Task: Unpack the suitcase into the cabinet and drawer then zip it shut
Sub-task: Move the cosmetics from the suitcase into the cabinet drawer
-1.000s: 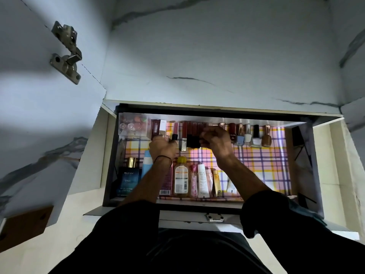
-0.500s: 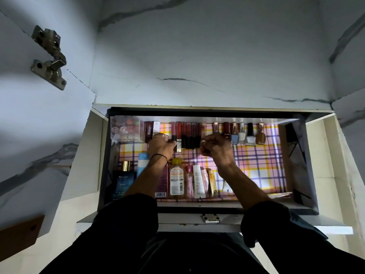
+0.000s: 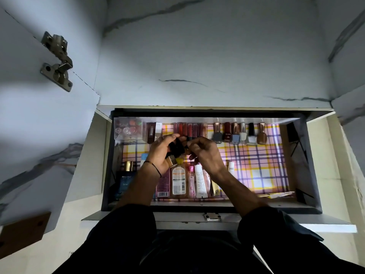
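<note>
**Drawer loading: dark tubes between both hands**

Position. The drawer point(image 3: 256, 204) is pulled out and lined with plaid paper point(image 3: 262, 167). Both hands are above its middle, just in front of the back row. The suitcase is not in view.

Grip. The left hand point(image 3: 161, 155) has its fingers curled round a small bunch of dark tubes point(image 3: 177, 148). The right hand point(image 3: 207, 157) has thumb and forefinger closed to a narrow pinch at the bunch's near end, apparently on one tube. How many tubes the bunch holds cannot be told; at least two.

Method (judgement). The step looks like feeding these tubes one at a time into the back row.
- Draw a single tube clear before moving it, so the rest stay seated in the left grip.
- Set it flush beside the red tubes point(image 3: 185, 128), aligned with them.
- Keep the wrist high; the front-row bottles stand directly below both forearms and would tip easily.

Counts.
- Nail polish bottles point(image 3: 235, 133), back right: six, side by side.
- Red tubes, back centre: about six; the hands cover their lower ends, so the count is not firm.
- Clear box point(image 3: 128, 128), back left corner: one.
- Small upright cartons point(image 3: 155, 131) just beside it: two.
- Blue perfume bottle point(image 3: 126, 180), front left: one.
- Orange-capped clear bottle point(image 3: 178, 180), front row: one, with several tubes next to it, partly hidden.
</note>
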Demonstrator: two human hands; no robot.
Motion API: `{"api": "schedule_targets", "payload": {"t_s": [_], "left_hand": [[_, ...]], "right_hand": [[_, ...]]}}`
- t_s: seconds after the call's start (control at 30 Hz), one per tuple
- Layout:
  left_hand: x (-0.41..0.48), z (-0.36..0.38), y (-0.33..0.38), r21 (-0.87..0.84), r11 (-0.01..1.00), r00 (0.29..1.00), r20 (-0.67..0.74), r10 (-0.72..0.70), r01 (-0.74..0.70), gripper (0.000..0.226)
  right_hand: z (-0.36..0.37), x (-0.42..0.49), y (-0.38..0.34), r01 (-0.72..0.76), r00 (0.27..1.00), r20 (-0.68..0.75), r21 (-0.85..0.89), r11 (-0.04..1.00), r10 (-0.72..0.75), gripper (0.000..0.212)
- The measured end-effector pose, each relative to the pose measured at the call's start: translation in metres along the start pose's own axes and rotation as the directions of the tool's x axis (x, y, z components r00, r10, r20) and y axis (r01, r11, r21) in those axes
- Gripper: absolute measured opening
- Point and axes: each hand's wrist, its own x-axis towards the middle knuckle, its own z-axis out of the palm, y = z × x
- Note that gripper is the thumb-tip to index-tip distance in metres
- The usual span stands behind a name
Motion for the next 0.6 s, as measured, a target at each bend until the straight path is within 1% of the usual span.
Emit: {"api": "schedule_targets", "payload": {"t_s": [0.1, 0.17, 0.27, 0.33, 0.43, 0.53, 0.6], "left_hand": [[-0.003, 0.002, -0.004, 0.001, 1.0, 1.0, 0.001, 0.017, -0.017, 0.032], [-0.006, 0.005, -0.005, -0.003, 1.0, 1.0, 0.014, 0.01, -0.01, 0.027], [-0.012, 0.008, -0.006, 0.015, 1.0, 0.999, 0.048, 0.004, -0.004, 0.024], [-0.014, 0.007, -0.007, 0.039, 0.999, 0.998, 0.068, 0.015, -0.017, 0.03], [-0.016, 0.004, -0.007, 0.059, 0.998, 0.994, 0.111, 0.002, -0.008, 0.039], [-0.016, 0.001, -0.005, 0.048, 0.999, 0.988, 0.154, -0.017, 0.01, 0.045], [-0.016, 0.0, -0.004, 0.052, 0.998, 0.984, 0.172, -0.039, 0.03, 0.054]], "right_hand": [[0.003, -0.001, 0.003, 0.008, 1.0, 0.011, -0.034, 0.999, -0.008, 0.007], [0.004, -0.001, 0.006, 0.01, 0.999, 0.034, -0.079, 0.997, -0.007, 0.003], [0.005, -0.002, 0.01, 0.017, 0.998, 0.056, -0.12, 0.993, -0.011, 0.011], [0.005, -0.004, 0.011, 0.013, 0.998, 0.06, -0.107, 0.994, -0.007, 0.017], [0.008, -0.008, 0.011, -0.017, 0.995, 0.098, -0.039, 0.999, 0.021, 0.027], [0.011, -0.011, 0.01, -0.033, 0.99, 0.139, -0.013, 0.999, 0.035, 0.023], [0.013, -0.011, 0.01, -0.036, 0.987, 0.154, -0.005, 0.999, 0.037, 0.02]]}}
